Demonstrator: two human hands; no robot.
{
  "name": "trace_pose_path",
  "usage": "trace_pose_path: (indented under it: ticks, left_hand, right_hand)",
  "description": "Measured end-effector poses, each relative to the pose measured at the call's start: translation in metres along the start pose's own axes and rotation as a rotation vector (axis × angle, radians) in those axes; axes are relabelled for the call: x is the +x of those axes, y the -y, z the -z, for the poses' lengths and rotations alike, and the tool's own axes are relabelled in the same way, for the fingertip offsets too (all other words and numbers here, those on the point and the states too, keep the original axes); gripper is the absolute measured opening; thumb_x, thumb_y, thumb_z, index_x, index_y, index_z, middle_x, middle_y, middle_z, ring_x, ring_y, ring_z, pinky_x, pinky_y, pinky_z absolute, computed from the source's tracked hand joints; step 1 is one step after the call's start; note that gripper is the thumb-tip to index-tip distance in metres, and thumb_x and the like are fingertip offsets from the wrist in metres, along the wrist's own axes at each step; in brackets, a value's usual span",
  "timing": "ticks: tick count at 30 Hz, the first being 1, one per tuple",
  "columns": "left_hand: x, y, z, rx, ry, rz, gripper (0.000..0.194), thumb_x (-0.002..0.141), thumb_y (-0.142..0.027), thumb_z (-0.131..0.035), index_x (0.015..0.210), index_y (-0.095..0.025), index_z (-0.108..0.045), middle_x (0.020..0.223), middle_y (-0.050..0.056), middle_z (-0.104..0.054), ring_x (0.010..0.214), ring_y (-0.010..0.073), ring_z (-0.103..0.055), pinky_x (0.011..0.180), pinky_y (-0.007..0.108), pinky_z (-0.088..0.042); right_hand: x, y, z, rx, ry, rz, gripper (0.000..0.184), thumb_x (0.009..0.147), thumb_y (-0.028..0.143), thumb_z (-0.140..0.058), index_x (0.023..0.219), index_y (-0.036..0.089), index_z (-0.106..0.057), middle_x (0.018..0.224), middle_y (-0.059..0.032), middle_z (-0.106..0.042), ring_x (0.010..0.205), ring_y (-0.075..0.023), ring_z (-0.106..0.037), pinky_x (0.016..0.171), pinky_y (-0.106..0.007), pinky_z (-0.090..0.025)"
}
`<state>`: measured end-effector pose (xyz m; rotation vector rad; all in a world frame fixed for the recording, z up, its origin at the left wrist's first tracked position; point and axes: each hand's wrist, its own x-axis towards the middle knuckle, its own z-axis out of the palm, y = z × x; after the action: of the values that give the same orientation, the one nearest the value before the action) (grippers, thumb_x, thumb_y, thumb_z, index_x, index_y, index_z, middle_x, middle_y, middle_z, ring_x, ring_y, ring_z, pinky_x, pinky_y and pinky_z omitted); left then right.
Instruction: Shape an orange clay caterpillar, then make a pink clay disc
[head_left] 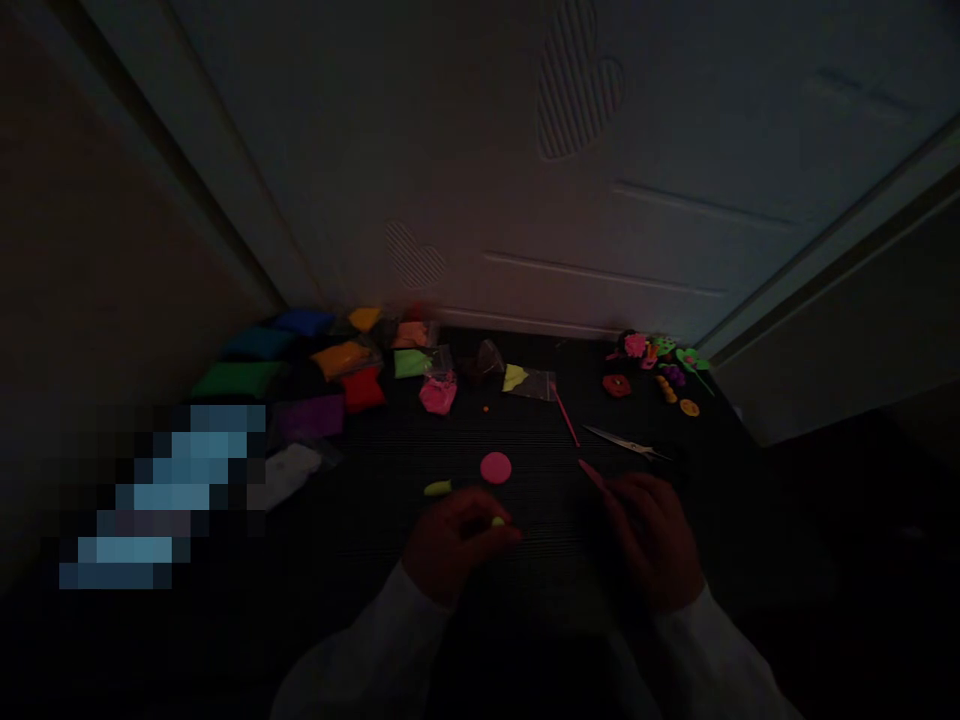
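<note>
Between the thumb and fingers of my left hand (457,540) is a small yellow-green clay piece (498,522). Just behind that hand lies a larger yellow-green clay piece (437,488), longish in shape. A flat pink clay disc (496,468) rests on the dark table in front of me. My right hand (656,535) is closed round a pink modelling knife (592,475), its blade pointing forward and left. The dim light hides the details of my fingers.
Bags of coloured clay (311,418) line the left and back. Open scissors (626,440) and a thin pink tool (566,415) lie beyond my right hand. Small finished clay figures (660,350) stand back right. A heart-patterned white panel (480,180) rises behind the table.
</note>
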<state>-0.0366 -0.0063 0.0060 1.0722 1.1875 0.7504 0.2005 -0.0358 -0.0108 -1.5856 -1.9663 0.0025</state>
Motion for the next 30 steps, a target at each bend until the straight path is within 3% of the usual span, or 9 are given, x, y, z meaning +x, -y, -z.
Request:
trace_pose_path:
  ticks: [6,10,14,19,23,26,30]
  left_hand:
    - [0.003,0.006,-0.014,-0.204,0.108,-0.032,0.033,0.078,-0.036,-0.048,0.101,-0.016,-0.059,0.090,0.006,-0.067,0.079,0.0148,-0.060,0.075,0.027,-0.044]
    - [0.005,0.011,-0.016,-0.275,0.159,-0.126,0.035,0.078,-0.032,-0.049,0.107,-0.016,-0.058,0.108,0.008,-0.060,0.098,0.0176,-0.054,0.088,0.028,-0.038]
    - [0.005,0.015,-0.016,-0.513,0.159,-0.032,0.043,0.075,-0.030,-0.054,0.116,-0.018,-0.050,0.113,0.009,-0.056,0.093,0.0154,-0.054,0.079,0.026,-0.041]
    - [0.001,0.011,-0.016,-0.695,0.183,0.050,0.049,0.070,-0.024,-0.061,0.116,-0.019,-0.048,0.090,0.005,-0.063,0.085,0.0131,-0.057,0.072,0.023,-0.042]
    - [0.002,0.007,-0.015,-0.776,0.203,0.048,0.049,0.068,-0.028,-0.063,0.113,-0.016,-0.047,0.086,0.007,-0.066,0.081,0.0168,-0.060,0.077,0.031,-0.042]
    - [0.004,0.005,-0.014,-0.775,0.182,0.042,0.050,0.071,-0.034,-0.058,0.115,-0.015,-0.043,0.084,0.010,-0.067,0.081,0.0199,-0.062,0.078,0.035,-0.041]
    - [0.004,0.005,-0.013,-0.730,0.181,0.038,0.055,0.071,-0.040,-0.057,0.116,-0.013,-0.039,0.084,0.011,-0.067,0.081,0.0213,-0.061,0.078,0.036,-0.040]
  right_hand:
    - [0.019,0.050,-0.002,0.162,0.078,0.207,0.030,0.075,0.020,-0.054,0.105,0.020,-0.052,0.102,-0.0076,-0.051,0.097,-0.0182,-0.047,0.085,-0.039,-0.041]
    - [0.031,0.064,-0.017,0.169,0.092,0.356,0.037,0.074,0.024,-0.056,0.111,0.021,-0.050,0.111,-0.0075,-0.051,0.102,-0.0197,-0.046,0.088,-0.042,-0.038]
    - [0.036,0.065,-0.029,0.230,0.047,0.407,0.032,0.074,0.021,-0.057,0.105,0.020,-0.053,0.110,-0.0069,-0.053,0.103,-0.0186,-0.046,0.084,-0.038,-0.041]
    - [0.032,0.063,-0.028,0.302,-0.005,0.350,0.021,0.073,0.022,-0.057,0.094,0.019,-0.056,0.097,-0.0061,-0.059,0.095,-0.0178,-0.052,0.081,-0.038,-0.042]
    - [0.030,0.061,-0.027,0.354,-0.077,0.243,0.018,0.070,0.022,-0.061,0.086,0.019,-0.053,0.083,-0.0038,-0.062,0.083,-0.0164,-0.057,0.080,-0.038,-0.043]
    - [0.029,0.060,-0.027,0.355,-0.078,0.172,0.019,0.075,0.015,-0.052,0.094,0.018,-0.052,0.084,-0.0041,-0.063,0.081,-0.0151,-0.058,0.081,-0.035,-0.045]
    - [0.026,0.058,-0.028,0.336,-0.070,0.112,0.034,0.080,0.009,-0.040,0.112,0.019,-0.046,0.092,-0.0054,-0.061,0.088,-0.0138,-0.056,0.083,-0.032,-0.044]
